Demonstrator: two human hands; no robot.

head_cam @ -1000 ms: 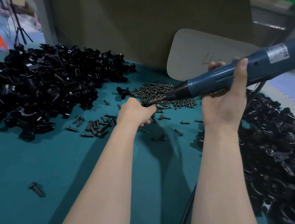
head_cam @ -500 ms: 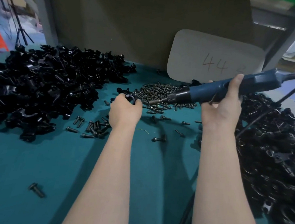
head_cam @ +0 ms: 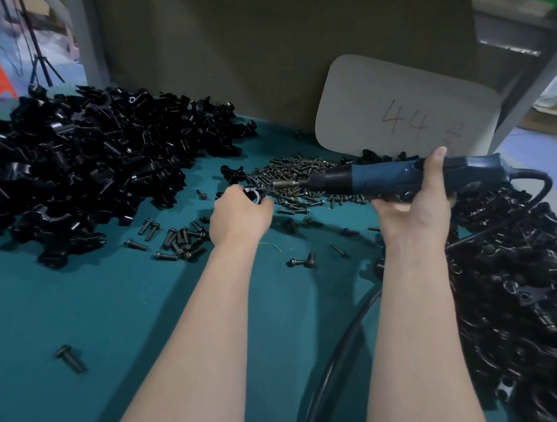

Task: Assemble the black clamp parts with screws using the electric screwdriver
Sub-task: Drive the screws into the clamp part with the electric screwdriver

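My right hand (head_cam: 415, 206) grips the blue electric screwdriver (head_cam: 384, 181), which lies almost level with its bit pointing left over the pile of small screws (head_cam: 293, 178). My left hand (head_cam: 239, 217) holds a black clamp part (head_cam: 251, 193) between its curled fingers, just left of the bit tip. The part and the bit are a short gap apart. Most of the clamp part is hidden by my fingers.
A large heap of black clamp parts (head_cam: 72, 166) covers the left of the green table (head_cam: 59, 309), another heap (head_cam: 515, 299) the right. Loose larger bolts (head_cam: 180, 239) lie near my left wrist, one (head_cam: 69, 357) at front left. The screwdriver's black cable (head_cam: 335, 350) runs beside my right forearm. A grey card (head_cam: 407, 111) leans at the back.
The screwdriver has swung down from a steep tilt to nearly level and drawn back to the right. My left hand has moved left and slightly away from the bit with the clamp part.
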